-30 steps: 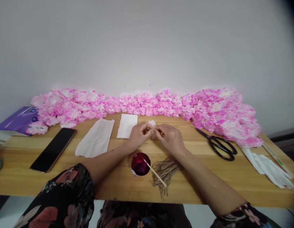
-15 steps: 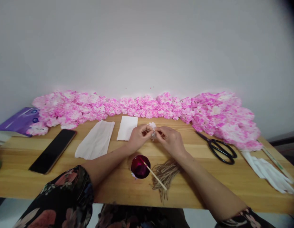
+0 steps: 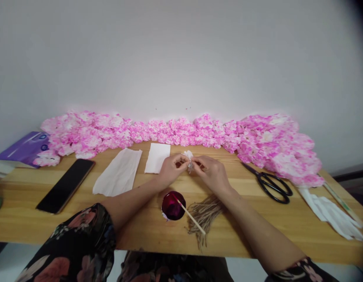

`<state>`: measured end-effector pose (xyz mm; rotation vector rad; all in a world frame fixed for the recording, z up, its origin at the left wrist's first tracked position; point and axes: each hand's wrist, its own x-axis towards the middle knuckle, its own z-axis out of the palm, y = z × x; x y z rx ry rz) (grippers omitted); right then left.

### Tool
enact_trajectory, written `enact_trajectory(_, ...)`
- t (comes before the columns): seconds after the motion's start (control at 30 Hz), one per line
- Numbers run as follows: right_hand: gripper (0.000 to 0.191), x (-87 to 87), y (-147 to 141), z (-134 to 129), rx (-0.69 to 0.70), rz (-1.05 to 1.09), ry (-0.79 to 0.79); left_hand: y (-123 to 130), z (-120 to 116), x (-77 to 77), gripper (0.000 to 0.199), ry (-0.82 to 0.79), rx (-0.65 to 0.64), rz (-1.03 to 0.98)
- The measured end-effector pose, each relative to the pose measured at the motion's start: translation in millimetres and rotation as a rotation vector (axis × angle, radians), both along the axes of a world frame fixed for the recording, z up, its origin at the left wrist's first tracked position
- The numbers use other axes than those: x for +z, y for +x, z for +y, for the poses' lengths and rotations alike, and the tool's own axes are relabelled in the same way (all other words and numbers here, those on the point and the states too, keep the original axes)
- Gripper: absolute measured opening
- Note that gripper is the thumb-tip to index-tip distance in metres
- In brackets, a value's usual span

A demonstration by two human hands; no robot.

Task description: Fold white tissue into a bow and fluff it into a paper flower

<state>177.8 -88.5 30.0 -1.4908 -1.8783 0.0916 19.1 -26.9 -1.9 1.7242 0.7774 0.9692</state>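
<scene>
Between my two hands is a small gathered white tissue flower, its frilled end pointing toward the wall. My left hand pinches it from the left. From the right, the fingertips of my right hand pinch at its middle, close to the left fingers. Any tie around the flower is too small to make out. Just below the hands stands a small bowl of dark magenta liquid with a wooden stick leaning in it. A bundle of brown twisted ties lies under my right forearm.
Pink-and-white paper flowers line the wall. Tissue sheets and a white paper stack lie left of the hands, a phone and purple packet farther left. On the right are black scissors and white gloves.
Both hands stay in almost the same place. The right fingers have shifted slightly at the white tissue flower's middle; nothing else has visibly moved.
</scene>
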Motion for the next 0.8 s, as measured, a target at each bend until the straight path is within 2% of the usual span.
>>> enact_trajectory(0.23,0.016,1.6,-0.9,-1.3,-0.01,-0.054,0.023,-0.9,-2.3,8.1,0.016,0.016,0.026,0.044)
enact_trajectory(0.5,0.017,1.9,-5.8,-3.6,-0.014,-0.191,0.088,-0.3,-2.6,8.1,0.013,-0.006,0.025,0.032)
enact_trajectory(0.67,0.016,1.0,-4.7,-2.9,-0.023,-0.162,0.088,-0.1,-2.0,6.2,0.013,0.013,0.01,0.026)
enact_trajectory(0.8,0.014,-0.9,-2.5,-1.5,-0.035,-0.05,0.067,-0.3,-0.9,3.8,0.014,-0.003,0.023,0.005)
